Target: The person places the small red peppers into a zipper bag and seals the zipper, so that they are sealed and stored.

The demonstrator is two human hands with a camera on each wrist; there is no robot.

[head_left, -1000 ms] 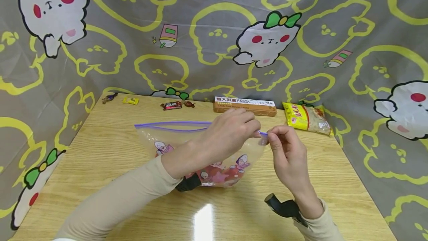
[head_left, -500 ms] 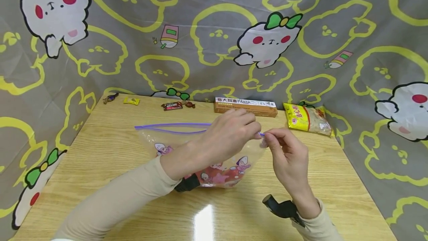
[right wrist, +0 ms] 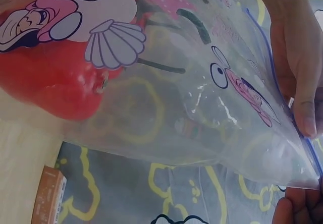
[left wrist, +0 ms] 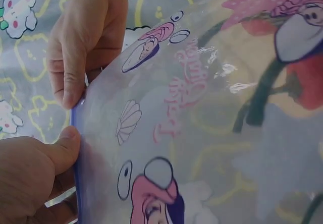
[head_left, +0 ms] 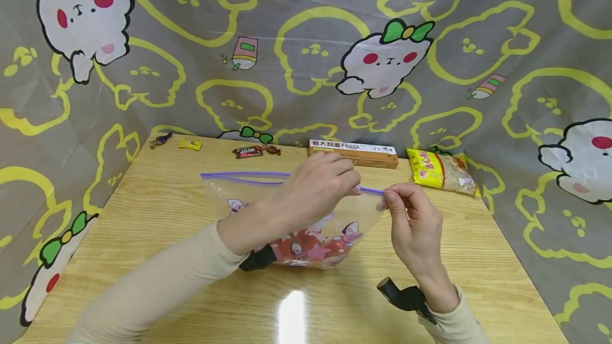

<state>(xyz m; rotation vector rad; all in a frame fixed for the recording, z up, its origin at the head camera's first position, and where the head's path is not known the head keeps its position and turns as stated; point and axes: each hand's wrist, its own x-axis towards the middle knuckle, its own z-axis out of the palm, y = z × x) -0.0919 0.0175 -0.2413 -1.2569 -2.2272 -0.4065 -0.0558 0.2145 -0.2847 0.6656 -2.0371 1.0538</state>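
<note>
A clear zip bag (head_left: 344,222) with a purple zip and cartoon prints stands on the table. Red tomato-like fruit (right wrist: 65,88) with green stems shows through its side. My left hand (head_left: 322,179) crosses over the bag and pinches the zip right of its middle. At the right-hand corner my right hand (head_left: 418,222) grips the zip's end between thumb and fingers. Left of my left hand the two purple edges (head_left: 239,177) stand apart; between the hands they run as one line. The left wrist view has my left thumb on the purple edge (left wrist: 76,183).
Along the back of the table lie a wrapped candy (head_left: 161,140), a small yellow packet (head_left: 190,144), a red wrapped bar (head_left: 248,152), a brown twist-wrapped candy (head_left: 273,150), a pasta box (head_left: 354,154) and a yellow food bag (head_left: 442,170). A patterned cloth (head_left: 296,68) surrounds the table.
My left hand has slid left along the zip, so a longer stretch of purple edge shows between the hands. My right hand stays at the bag's corner.
</note>
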